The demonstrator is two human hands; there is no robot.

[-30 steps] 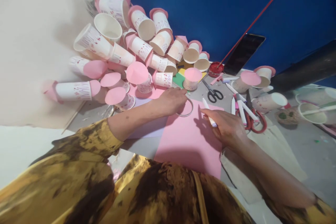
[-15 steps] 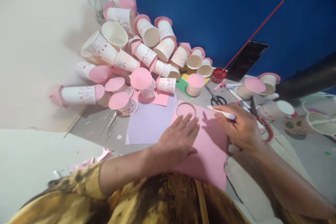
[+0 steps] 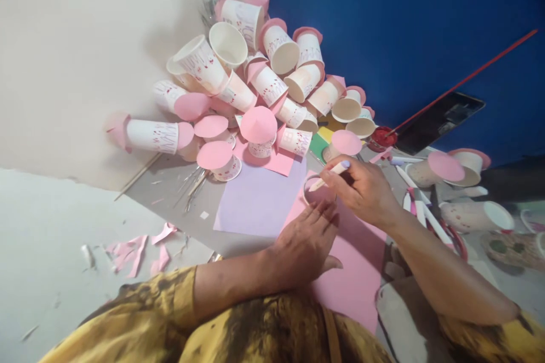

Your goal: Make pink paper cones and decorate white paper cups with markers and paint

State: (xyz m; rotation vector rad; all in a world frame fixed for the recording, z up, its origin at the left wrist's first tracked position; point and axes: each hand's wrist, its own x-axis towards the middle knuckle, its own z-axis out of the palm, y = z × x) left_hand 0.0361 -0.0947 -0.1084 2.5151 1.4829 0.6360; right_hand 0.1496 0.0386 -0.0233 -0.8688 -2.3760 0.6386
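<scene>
My left hand [image 3: 309, 238] lies flat with its fingers stretched out over the pink paper [image 3: 357, 272]. Its fingertips rest at the near edge of a thin ring [image 3: 305, 187] lying on that sheet. My right hand [image 3: 361, 190] is closed around a white marker [image 3: 330, 176] with a lilac end. The marker's tip points down and left, at or just over the inside of the ring; whether it touches the paper I cannot tell. A lilac sheet [image 3: 255, 204] lies left of the pink one.
Many decorated paper cups [image 3: 268, 85] with pink paper tops are heaped at the back. A phone [image 3: 440, 125] leans on the blue wall, by a red pot [image 3: 382, 139] holding a thin stick. Markers [image 3: 426, 215] lie at right; pink scraps [image 3: 131, 252] lie at left.
My right hand has moved left with the marker, bringing its tip from beside the ring to the ring. My left hand stays flat by the ring. The whole view has shifted.
</scene>
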